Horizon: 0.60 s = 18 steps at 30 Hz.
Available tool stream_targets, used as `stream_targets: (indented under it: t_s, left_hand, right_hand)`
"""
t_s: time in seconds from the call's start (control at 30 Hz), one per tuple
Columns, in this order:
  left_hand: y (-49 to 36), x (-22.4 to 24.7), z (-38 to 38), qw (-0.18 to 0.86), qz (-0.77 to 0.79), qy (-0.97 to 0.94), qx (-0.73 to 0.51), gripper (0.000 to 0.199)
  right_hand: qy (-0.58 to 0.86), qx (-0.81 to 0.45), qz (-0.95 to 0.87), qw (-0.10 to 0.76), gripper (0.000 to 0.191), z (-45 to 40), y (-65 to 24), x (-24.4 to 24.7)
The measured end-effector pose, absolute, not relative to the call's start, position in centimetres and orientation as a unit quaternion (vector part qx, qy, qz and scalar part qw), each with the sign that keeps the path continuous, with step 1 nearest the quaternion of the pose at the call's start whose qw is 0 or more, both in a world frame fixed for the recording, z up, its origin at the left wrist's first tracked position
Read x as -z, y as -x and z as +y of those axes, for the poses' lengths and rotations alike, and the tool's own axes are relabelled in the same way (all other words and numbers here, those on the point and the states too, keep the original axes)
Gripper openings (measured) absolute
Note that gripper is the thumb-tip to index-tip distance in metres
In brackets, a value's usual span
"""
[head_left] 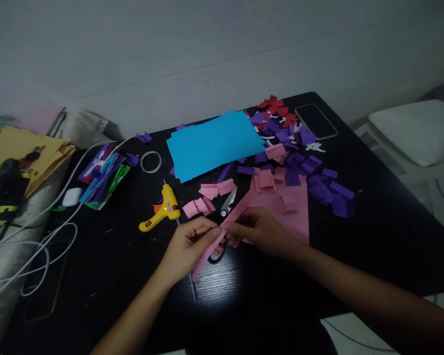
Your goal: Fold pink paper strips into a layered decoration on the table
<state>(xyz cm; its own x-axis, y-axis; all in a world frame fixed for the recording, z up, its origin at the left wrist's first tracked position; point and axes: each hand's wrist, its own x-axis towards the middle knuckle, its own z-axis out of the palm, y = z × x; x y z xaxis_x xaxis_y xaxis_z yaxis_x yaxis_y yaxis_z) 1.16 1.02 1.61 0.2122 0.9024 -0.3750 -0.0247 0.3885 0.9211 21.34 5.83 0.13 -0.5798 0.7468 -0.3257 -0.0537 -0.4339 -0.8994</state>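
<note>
Pink paper strip (240, 208) is pinched in the fingers (208, 238) of the left hand (185, 248) and right hand (259, 229); the glue gun (166, 198) label (170, 206) (tiny) is unreadable.

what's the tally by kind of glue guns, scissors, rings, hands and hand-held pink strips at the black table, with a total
Glue guns: 1, the yellow glue gun
Scissors: 1, partly hidden scissors
Rings: 1, the pale ring
Hands: 2, left hand and right hand
Hand-held strips: 1, the pink strip
Total: 6
</note>
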Motion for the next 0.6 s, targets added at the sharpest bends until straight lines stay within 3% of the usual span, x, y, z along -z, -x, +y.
stream_targets:
  t_s: [0.6]
  left_hand:
    - [-1.59, -1.30, 0.88, 0.597, 0.527, -0.475, -0.376, 0.022]
  right_hand:
    - [0.368, -0.760, -0.469, 0.258, 0.042, 5.48, -21.20, 0.31]
